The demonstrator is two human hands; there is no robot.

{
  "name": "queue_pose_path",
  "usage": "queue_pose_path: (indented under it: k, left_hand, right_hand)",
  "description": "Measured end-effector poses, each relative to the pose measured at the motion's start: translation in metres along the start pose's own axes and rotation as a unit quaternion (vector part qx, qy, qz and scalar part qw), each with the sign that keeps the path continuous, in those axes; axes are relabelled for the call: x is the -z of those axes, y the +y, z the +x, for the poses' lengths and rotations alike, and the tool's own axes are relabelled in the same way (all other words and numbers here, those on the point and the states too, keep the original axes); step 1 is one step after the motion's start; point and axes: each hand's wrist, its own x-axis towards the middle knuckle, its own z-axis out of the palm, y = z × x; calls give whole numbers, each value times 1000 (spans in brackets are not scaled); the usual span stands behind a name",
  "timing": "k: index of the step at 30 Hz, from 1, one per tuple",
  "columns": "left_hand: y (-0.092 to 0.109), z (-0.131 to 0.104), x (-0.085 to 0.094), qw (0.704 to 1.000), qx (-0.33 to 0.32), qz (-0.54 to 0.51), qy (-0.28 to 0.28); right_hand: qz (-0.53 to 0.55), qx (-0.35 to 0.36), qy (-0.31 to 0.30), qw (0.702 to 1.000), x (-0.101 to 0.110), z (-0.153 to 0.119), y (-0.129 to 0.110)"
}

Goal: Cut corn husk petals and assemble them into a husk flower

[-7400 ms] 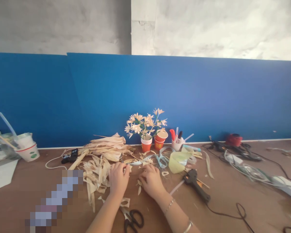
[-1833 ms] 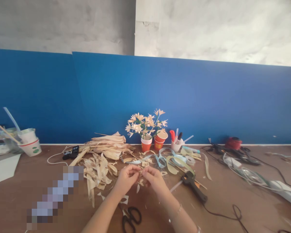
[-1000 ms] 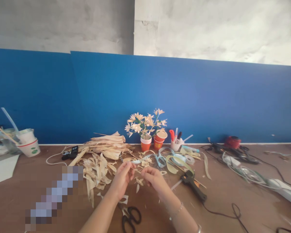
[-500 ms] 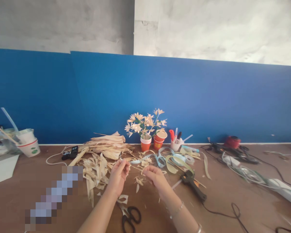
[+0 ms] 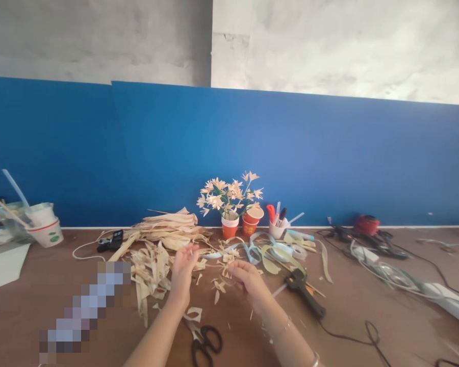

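Head cam: scraps [image 5: 220, 287] lie btwn L hand [image 5: 181, 275] & R hand [image 5: 248, 280].

A partition [image 5: 252, 137] is set along the back of the table [image 5: 367, 326]. Before it, flowers [image 5: 235, 189] are stood in a stack of cups [image 5: 230, 228], flanked on the right by a second stack [image 5: 249, 229] and then by a holder [image 5: 277, 232] in which pen-like items [image 5: 271, 213] are placed. Husks [image 5: 168, 232] are heaped left of and behind the left hand [image 5: 182, 270]. Small pieces [image 5: 220, 286] are strewn between it and the right hand [image 5: 248, 281]. Scissors [image 5: 199, 335] are laid nearer the front. A glue gun [image 5: 308, 296] is placed right of the right hand, with cables [image 5: 396, 275] spread farther right. At far left, a cup [image 5: 46, 234] is stood just right of a sheet [image 5: 5, 267].
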Motion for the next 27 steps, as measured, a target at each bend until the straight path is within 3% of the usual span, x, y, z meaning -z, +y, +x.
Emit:
queue_pose_path:
  k: [2,5,8,11,14,22,27]
  left_hand:
    - [2,-2,4,984,-140,106,11]
    - [9,-8,6,915,-311,232,-115]
    - [11,-14,2,852,-361,306,-223]
    - [8,-16,-4,838,-340,344,-251]
    - [3,-15,-7,851,-314,341,-248]
    - [11,-11,-6,908,-215,287,-218]
    - [11,-12,-9,961,-60,207,-176]
  right_hand:
    - [16,3,-13,1000,2,0,1]
    - [37,-9,-40,998,2,-1,2]
    - [47,-2,-65,997,2,-2,2]
    - [53,26,-76,995,1,-3,2]
    - [52,27,-74,996,1,-3,2]
    - [53,10,-46,997,5,0,1]
    - [57,-3,-66,996,4,-2,-2]
